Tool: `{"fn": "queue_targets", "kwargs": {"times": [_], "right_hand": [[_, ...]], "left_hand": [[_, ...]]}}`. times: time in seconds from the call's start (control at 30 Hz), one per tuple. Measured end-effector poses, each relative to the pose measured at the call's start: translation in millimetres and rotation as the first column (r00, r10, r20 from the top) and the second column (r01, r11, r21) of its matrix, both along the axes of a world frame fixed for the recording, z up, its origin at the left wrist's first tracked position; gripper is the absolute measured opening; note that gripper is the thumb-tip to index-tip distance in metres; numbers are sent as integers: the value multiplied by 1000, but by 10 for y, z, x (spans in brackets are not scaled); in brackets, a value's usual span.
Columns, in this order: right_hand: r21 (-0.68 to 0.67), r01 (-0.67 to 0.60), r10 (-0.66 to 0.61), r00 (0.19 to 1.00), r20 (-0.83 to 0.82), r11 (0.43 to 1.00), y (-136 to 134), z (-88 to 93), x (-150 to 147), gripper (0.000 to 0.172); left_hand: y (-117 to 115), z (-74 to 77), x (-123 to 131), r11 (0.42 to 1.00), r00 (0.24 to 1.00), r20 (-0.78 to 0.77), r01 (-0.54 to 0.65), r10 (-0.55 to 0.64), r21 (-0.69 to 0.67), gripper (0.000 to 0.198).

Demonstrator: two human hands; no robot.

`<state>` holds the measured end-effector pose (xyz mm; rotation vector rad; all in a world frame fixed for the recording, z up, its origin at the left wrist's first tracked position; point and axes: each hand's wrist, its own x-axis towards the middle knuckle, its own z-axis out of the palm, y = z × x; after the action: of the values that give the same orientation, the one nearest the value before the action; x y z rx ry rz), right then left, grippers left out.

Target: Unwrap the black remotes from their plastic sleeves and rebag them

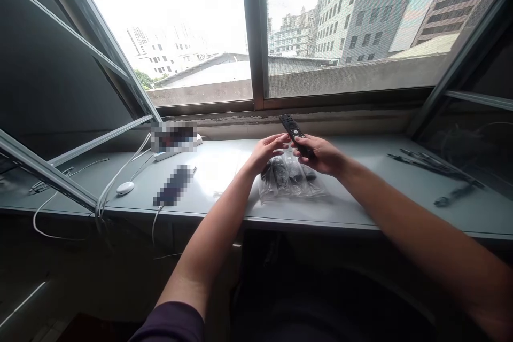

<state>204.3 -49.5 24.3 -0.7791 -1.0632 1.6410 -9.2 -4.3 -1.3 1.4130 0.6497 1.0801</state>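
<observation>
Window widest across my view. Pale desk below it. On desk, clear plastic bag, dark items inside. I have right hand wrapped round lower end of black remote, holding it tilted above bag. Left hand loosely spread, just beside remote; contact, I can't tell. White disc on desk, far left of bag.

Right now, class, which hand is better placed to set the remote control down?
Probably the right hand: it grips the remote control near one end; the left hand is merely alongside.
</observation>
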Motion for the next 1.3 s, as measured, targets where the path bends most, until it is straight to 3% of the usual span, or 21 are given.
{"fn": "queue_targets", "kwargs": {"times": [0.23, 0.4, 0.53, 0.63, 0.8, 0.9, 1.03, 1.2, 1.3], "right_hand": [[115, -103, 101, 995, 28, 988, -26, -43, -19, 22], [254, -162, 147, 986, 77, 953, -23, -85, -38, 43], [284, -157, 127, 985, 119, 946, -33, -76, -36, 51], [260, -138, 111, 987, 116, 956, -33, -73, -29, 48], [101, -1, -5, 998, 58, 995, 9, -52, -20, 19], [24, 62, -62, 998, -13, 998, 47, -13, 13, 28], [-12, 25, -26, 997, -73, 1000, 89, 20, 82, 45], [-44, -19, 19, 1000, 8, 999, 87, -6, 65, 36], [4, -10, 10, 993, 115, 1000, 50, -35, 12, 19]], "left_hand": [[60, -57, -3, 1000, 993, 116, -7, 8, -9, 59], [51, -18, -31, 995, 977, 195, 97, -92, -20, 58], [34, 3, -44, 991, 969, 216, 132, -125, -23, 57], [17, 24, -46, 990, 964, 242, 129, -113, -49, 57], [-4, 73, -74, 989, 968, 239, 98, -70, -110, 51], [3, 81, -95, 989, 972, 230, 76, -44, -130, 49], [15, 75, -103, 988, 976, 211, 77, -48, -136, 48], [25, 61, -95, 989, 982, 178, 91, -69, -120, 51], [25, 41, -88, 992, 987, 141, 90, -78, -83, 51]]}}
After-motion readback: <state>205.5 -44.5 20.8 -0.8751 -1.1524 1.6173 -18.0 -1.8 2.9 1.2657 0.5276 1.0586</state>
